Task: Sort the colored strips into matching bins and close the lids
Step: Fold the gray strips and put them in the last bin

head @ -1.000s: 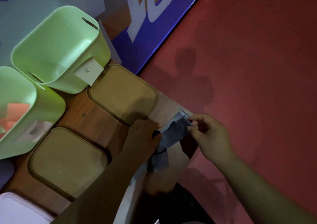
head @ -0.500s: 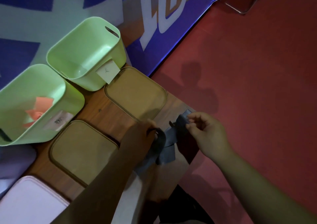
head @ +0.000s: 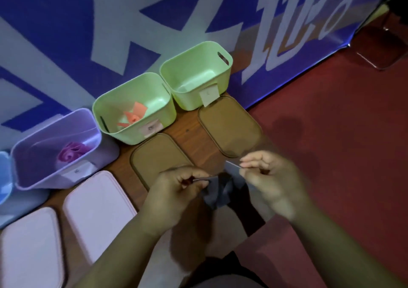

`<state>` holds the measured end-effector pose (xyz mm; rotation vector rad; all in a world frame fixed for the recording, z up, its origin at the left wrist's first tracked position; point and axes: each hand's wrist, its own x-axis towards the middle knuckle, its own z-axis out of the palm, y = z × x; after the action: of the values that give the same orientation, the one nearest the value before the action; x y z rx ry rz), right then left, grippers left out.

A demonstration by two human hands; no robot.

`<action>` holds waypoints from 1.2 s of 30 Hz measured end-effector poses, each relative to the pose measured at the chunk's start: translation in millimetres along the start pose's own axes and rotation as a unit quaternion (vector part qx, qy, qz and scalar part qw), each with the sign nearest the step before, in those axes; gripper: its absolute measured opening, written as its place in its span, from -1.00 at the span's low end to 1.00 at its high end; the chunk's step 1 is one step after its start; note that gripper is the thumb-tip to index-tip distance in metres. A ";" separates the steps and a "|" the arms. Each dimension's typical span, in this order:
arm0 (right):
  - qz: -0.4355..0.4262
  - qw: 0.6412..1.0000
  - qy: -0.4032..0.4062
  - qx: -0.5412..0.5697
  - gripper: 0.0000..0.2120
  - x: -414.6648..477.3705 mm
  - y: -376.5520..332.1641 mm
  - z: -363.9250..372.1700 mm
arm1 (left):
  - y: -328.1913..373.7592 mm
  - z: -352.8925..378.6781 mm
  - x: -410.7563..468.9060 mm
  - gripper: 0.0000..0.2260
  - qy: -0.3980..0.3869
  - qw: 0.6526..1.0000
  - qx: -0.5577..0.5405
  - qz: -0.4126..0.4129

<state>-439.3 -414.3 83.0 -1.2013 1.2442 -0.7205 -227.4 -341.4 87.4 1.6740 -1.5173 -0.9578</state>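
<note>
Both my hands hold a bunch of dark grey strips above the near edge of the wooden table. My left hand pinches one end, and my right hand pinches the other end between thumb and fingers. Along the wall stand open bins: a green bin at the right with a paper label, a green bin holding orange strips, and a purple bin holding purple strips. A blue bin shows at the left edge.
Two brown lids lie flat in front of the green bins. Two pale pink lids lie in front of the purple and blue bins. A blue and white banner hangs behind; red floor lies to the right.
The view has swung left and up, bringing the purple and blue bins and pink lids into sight. My hands have moved apart slightly, still holding the grey strips between them.
</note>
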 end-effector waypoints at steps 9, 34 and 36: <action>-0.042 0.994 -0.104 -0.007 -0.77 -28.9 -69.7 86.0 | 14.3 -77.9 -72.0 -0.84 0.117 0.992 -0.051 -0.005; -0.047 0.969 -0.237 0.054 -0.74 -145.8 -133.0 262.9 | -7.8 -214.8 -217.5 -0.76 0.308 0.945 -0.062 0.087; -0.046 0.966 -0.247 0.066 -0.79 -151.8 -132.3 267.4 | -10.2 -217.2 -224.5 -0.77 0.310 0.944 -0.069 0.091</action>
<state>-195.5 -235.9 227.1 -1.2384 0.7189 -0.5161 -46.3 -115.8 205.8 1.5076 -1.1186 -0.3672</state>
